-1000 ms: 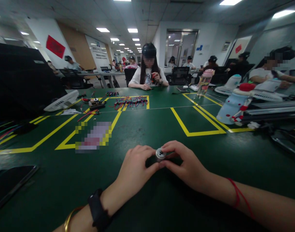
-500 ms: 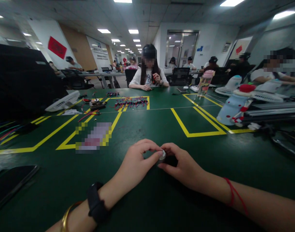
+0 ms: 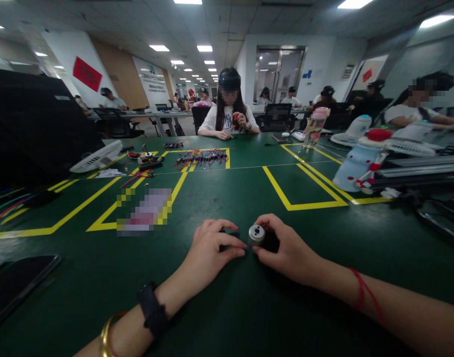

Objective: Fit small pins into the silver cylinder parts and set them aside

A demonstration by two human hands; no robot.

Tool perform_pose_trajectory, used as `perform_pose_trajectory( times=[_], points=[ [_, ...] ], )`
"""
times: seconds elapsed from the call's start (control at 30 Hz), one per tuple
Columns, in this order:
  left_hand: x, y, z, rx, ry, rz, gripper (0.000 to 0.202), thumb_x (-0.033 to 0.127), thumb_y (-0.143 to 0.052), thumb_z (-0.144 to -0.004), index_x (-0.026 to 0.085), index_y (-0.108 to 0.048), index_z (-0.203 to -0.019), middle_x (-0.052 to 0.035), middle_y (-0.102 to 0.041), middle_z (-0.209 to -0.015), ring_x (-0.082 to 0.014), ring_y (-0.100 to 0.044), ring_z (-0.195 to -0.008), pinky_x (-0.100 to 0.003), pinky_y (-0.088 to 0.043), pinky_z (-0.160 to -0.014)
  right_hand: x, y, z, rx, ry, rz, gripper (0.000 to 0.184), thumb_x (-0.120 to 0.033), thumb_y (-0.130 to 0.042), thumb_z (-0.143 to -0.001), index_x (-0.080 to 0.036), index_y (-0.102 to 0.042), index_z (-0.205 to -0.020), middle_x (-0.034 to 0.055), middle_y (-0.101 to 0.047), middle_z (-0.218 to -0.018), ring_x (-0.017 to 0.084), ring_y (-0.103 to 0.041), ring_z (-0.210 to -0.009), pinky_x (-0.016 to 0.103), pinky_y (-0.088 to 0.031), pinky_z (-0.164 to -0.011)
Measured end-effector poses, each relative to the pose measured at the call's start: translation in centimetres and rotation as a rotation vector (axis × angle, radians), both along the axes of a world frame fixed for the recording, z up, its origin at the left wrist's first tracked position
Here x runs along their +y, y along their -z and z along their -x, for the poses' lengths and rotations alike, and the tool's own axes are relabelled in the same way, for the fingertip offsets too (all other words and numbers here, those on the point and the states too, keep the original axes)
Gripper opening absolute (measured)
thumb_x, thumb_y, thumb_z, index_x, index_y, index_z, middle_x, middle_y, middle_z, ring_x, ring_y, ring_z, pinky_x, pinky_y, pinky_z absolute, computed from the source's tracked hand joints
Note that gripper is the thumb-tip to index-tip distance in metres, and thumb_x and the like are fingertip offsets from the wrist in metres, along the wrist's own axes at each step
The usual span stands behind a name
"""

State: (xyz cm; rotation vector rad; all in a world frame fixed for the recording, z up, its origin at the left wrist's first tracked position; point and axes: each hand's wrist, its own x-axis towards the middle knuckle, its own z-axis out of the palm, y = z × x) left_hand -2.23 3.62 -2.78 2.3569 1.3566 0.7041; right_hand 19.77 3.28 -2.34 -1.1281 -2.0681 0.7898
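Note:
A small silver metal cylinder (image 3: 257, 235) with a few dark holes in its top face stands upright on the green table, near the middle of the head view. My right hand (image 3: 286, 248) grips it from the right, thumb on the near side and fingers on the far side. Just left of the cylinder, my left hand (image 3: 217, 245) is open and holds nothing. Its fingers point toward the cylinder with a small gap between. A dark watch band (image 3: 152, 308) and a gold bangle are on my left wrist.
Yellow tape (image 3: 318, 205) marks areas on the table (image 3: 227, 198). A pixelated flat item (image 3: 147, 210) lies to the left, a phone (image 3: 22, 282) at the near left. Bundled wires (image 3: 202, 157) lie farther back; a blue bottle (image 3: 355, 166) stands at right. A person (image 3: 229, 111) sits opposite.
My left hand has let go of the cylinder's top and drawn back to the left, its fingers spreading. The right hand still grips the cylinder, whose top face now shows.

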Motion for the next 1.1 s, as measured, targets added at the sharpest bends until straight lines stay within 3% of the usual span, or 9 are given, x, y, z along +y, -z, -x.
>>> perform_pose_trajectory(
  times=[0.23,0.37,0.6,0.73,0.83,0.9,1.0,1.07,1.1],
  points=[
    [0.2,-1.1,0.1,-0.162,0.006,0.103,0.021,0.033,-0.070,-0.078,0.034,-0.074,-0.098,-0.0019,-0.068,-0.110,-0.0256,-0.056,-0.105,-0.043,-0.041,-0.092,0.1,0.0,0.2,0.017,-0.005,0.015,0.035,-0.024,-0.062,-0.076,-0.021,-0.048,-0.108,0.0009,-0.060,-0.101,0.010,-0.057,-0.089,0.026,-0.047,-0.080],
    [0.3,-2.2,2.6,-0.405,-0.187,0.249,0.027,0.040,-0.054,-0.088,0.023,-0.073,-0.096,-0.0052,-0.072,-0.097,-0.0229,-0.064,-0.090,-0.037,-0.048,-0.083,0.4,-0.8,-1.9,0.045,0.064,0.058,0.036,-0.030,-0.063,-0.076,-0.020,-0.049,-0.108,0.0041,-0.061,-0.105,0.013,-0.059,-0.095,0.029,-0.049,-0.086],
    [-0.7,-0.3,9.8,-0.605,-0.345,0.358,0.030,0.046,-0.057,-0.086,0.020,-0.070,-0.093,-0.0049,-0.071,-0.089,-0.0208,-0.065,-0.079,-0.034,-0.051,-0.076,0.9,-1.1,-15.5,-0.202,0.699,0.051,0.058,-0.053,-0.065,-0.068,-0.022,-0.048,-0.114,0.0098,-0.061,-0.107,0.023,-0.061,-0.090,0.037,-0.051,-0.078],
    [-1.1,0.6,10.6,-0.652,-0.349,0.330,0.028,0.043,-0.056,-0.088,0.020,-0.070,-0.093,-0.0038,-0.069,-0.088,-0.0194,-0.064,-0.079,-0.032,-0.051,-0.075,0.5,-0.3,-23.6,-0.387,0.942,0.000,0.063,-0.064,-0.061,-0.064,-0.024,-0.048,-0.111,0.0121,-0.061,-0.106,0.030,-0.061,-0.087,0.043,-0.050,-0.073],
    [-1.1,0.5,10.2,-0.628,-0.348,0.320,0.028,0.043,-0.057,-0.087,0.019,-0.070,-0.092,-0.0037,-0.069,-0.086,-0.0194,-0.064,-0.077,-0.031,-0.051,-0.073,0.0,0.0,-26.6,-0.443,0.985,0.028,0.065,-0.068,-0.057,-0.065,-0.023,-0.047,-0.111,0.0140,-0.061,-0.105,0.032,-0.062,-0.086,0.045,-0.050,-0.072],
    [-1.1,0.3,10.0,-0.622,-0.357,0.319,0.029,0.043,-0.056,-0.087,0.018,-0.070,-0.091,-0.0036,-0.069,-0.084,-0.0193,-0.064,-0.076,-0.031,-0.051,-0.073,-0.3,-0.3,-26.6,-0.508,0.996,-0.009,0.070,-0.069,-0.057,-0.065,-0.021,-0.047,-0.114,0.0174,-0.060,-0.108,0.035,-0.061,-0.092,0.045,-0.049,-0.074],
    [-1.2,0.0,9.9,-0.618,-0.369,0.323,0.030,0.042,-0.053,-0.089,0.017,-0.070,-0.091,-0.0031,-0.068,-0.083,-0.0189,-0.064,-0.077,-0.031,-0.051,-0.074,-0.9,-1.2,-23.2,-0.638,0.947,-0.353,0.073,-0.064,-0.060,-0.068,-0.018,-0.046,-0.123,0.0210,-0.052,-0.123,0.040,-0.049,-0.116,0.049,-0.041,-0.094],
    [-1.4,-0.1,9.9,-0.604,-0.376,0.323,0.030,0.042,-0.052,-0.089,0.018,-0.070,-0.089,-0.0029,-0.069,-0.082,-0.0189,-0.064,-0.077,-0.031,-0.050,-0.074,-1.2,-1.9,-18.9,-0.605,0.716,-0.494,0.060,-0.055,-0.060,-0.074,-0.022,-0.049,-0.123,0.0154,-0.052,-0.127,0.034,-0.046,-0.122,0.047,-0.035,-0.103],
    [-1.4,-0.1,9.9,-0.591,-0.377,0.321,0.031,0.043,-0.052,-0.089,0.018,-0.071,-0.089,-0.0030,-0.069,-0.082,-0.0191,-0.064,-0.077,-0.031,-0.050,-0.074,-1.2,-2.1,-16.2,-0.536,0.543,-0.451,0.048,-0.050,-0.059,-0.079,-0.025,-0.053,-0.119,0.0113,-0.054,-0.124,0.028,-0.049,-0.118,0.044,-0.037,-0.102]
  ],
)
